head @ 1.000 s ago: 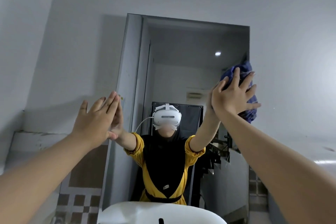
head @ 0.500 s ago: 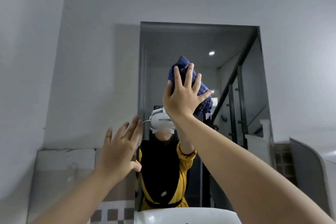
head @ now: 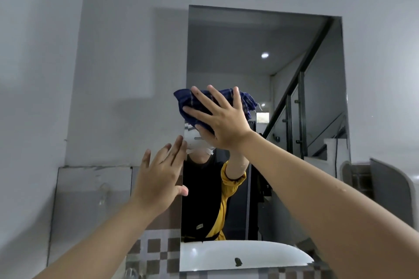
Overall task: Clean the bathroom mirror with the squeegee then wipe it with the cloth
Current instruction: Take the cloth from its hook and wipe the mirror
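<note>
1. Right hand (head: pixel 223 123) first: its fingers (head: pixel 199 97) are fanned out flat, not curled. They press the blue checked cloth (head: pixel 243 98) against the glass, with no pinch or wrap around it.
2. The cloth bunches under and just above those spread fingers, a frayed corner poking out past the little-finger side. It sits on the mirror (head: pixel 226 41) near the left edge, about mid-height.
3. Left hand (head: pixel 158 172): open too, fingers (head: pixel 175 150) loosely extended and holding nothing. The fingertips reach the mirror's left edge, just below and left of the cloth hand. Whether they touch the glass or only hover, I cannot tell.
4. Outward from the fingers: the mirror hangs on a pale grey wall (head: pixel 124 52). Far below both hands is the white basin (head: pixel 238 253), with checked tiles (head: pixel 158 253) to its left.
5. No squeegee shows anywhere near either hand. With the cloth on the glass, I judge this to be the second step, the wipe-down, already under way.
6. The cloth is working the left side. The upper area above the fingers, the right half and the lower band are places I would expect still to need passes, though no streaks are clear enough to confirm that.
7. Next move, as I read it: keep the palm flat and the pressure even, then sweep the cloth away from the left edge. The bundle must stay under the fingers, since an open-handed press can let it slip out. The left hand need only steady.
</note>
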Demonstrator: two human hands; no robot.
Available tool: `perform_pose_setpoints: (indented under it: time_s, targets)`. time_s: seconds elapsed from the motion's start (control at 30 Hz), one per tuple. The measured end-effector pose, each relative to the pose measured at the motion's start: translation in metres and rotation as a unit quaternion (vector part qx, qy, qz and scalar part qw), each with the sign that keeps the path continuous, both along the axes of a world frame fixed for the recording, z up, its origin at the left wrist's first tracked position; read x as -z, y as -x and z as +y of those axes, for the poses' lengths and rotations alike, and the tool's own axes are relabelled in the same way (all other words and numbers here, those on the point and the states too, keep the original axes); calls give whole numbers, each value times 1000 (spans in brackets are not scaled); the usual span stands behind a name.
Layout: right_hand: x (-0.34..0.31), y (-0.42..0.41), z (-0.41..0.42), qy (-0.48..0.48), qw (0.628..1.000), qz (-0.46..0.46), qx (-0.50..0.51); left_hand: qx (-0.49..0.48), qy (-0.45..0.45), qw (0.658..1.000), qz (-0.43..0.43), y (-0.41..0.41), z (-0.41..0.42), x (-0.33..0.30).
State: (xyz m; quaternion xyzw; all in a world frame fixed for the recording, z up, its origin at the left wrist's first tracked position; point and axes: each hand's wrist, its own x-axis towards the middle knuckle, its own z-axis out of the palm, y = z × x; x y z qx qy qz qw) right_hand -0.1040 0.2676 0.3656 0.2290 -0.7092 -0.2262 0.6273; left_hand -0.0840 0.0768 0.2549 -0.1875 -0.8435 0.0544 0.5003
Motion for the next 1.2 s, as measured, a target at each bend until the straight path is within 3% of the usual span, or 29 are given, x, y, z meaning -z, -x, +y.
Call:
perform_pose_setpoints:
  time_s: [0.1,0.23,0.6,0.7,0.83,0.9,1.07,1.2]
  targets:
    - [8,-5,29,16,1000,3,16,-1,-5,1000,-5,1,0,0]
    - [10,-12,76,115,993,11,26,17,-17,1000,-19,3,1,2]
    - [24,-26,188,367,929,33,38,-41,-10,999,6,7,8,5]
    - [30,-20,192,479,877,49,16,-52,-15,998,13,5,12,4]
    - [40,-18,178,641,767,38,-3,-49,-31,998,18,4,18,8]
    - [46,-18,166,668,744,24,-6,-26,-44,998,41,4,21,17]
    - [60,-14,123,645,763,27,-19,-4,-49,999,-5,-4,17,49]
    - [68,-9,72,589,807,20,-43,6,-56,997,-45,-4,15,70]
